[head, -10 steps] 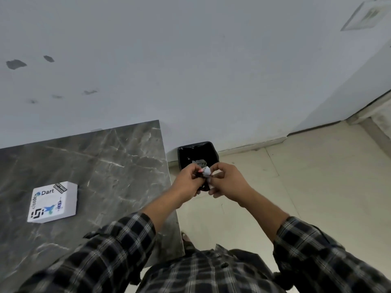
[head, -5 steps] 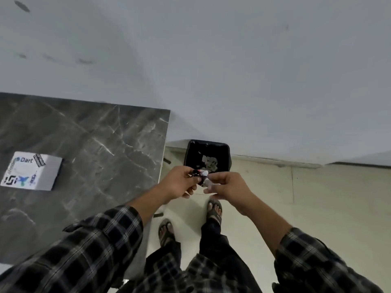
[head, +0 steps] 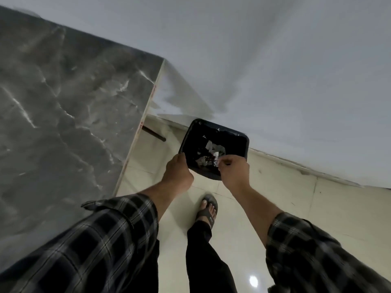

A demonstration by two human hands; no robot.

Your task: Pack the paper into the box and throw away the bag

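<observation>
A small crumpled bag (head: 209,160) with a red spot hangs over the open black bin (head: 213,126), pinched at the fingertips of my right hand (head: 233,169). My left hand (head: 178,169) is a short way to the left of the bag, fingers curled, over the bin's near-left rim and apart from the bag. The bin stands on the floor against the wall and holds crumpled white scraps (head: 214,148). The white box is out of view.
The dark marble table (head: 63,106) fills the left side, its edge running close to the bin. A black table leg (head: 153,133) shows below that edge. My sandalled foot (head: 208,209) stands on the pale tile floor just before the bin.
My view has swung down and left, so the white box has left the frame. Both hands have moved out over the bin, and my left hand has come off the bag.
</observation>
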